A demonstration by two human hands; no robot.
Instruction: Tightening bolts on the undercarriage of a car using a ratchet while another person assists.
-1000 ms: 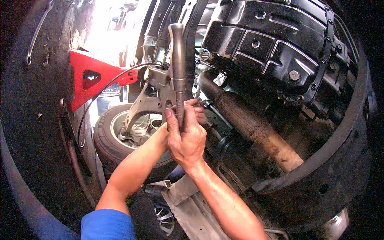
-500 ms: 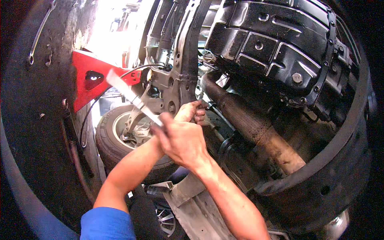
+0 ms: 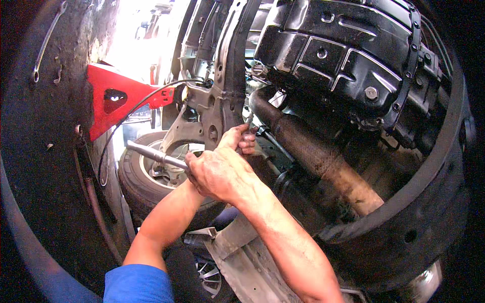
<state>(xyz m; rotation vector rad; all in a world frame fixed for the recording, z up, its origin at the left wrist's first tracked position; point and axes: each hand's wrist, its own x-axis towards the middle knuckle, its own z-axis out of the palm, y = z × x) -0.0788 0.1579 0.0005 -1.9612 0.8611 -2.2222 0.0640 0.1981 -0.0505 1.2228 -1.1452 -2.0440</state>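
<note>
Black metal fills the top right: a big ribbed cover (image 3: pixel 353 55) with bolts on the underside of a car. Below it runs a long rusty pipe (image 3: pixel 323 156), slanting down to the right. On the left sits a wheel with a dark tire (image 3: pixel 139 189), and above it is a red metal part (image 3: pixel 113 98) with a hole in it. A thin black cable (image 3: pixel 131 113) curves across the red part. A grey metal bracket (image 3: pixel 214 108) hangs in the middle.

Right hand (image 3: pixel 220 174) is wrapped tight around one end of a silver wrench handle (image 3: pixel 154 155). The handle sticks out to the left, lying almost flat, in front of the wheel. Left hand (image 3: pixel 241 140) is partly hidden behind the right one. It reaches up to the bottom of the grey bracket, with fingers curled around something small, too hidden to name.
</note>
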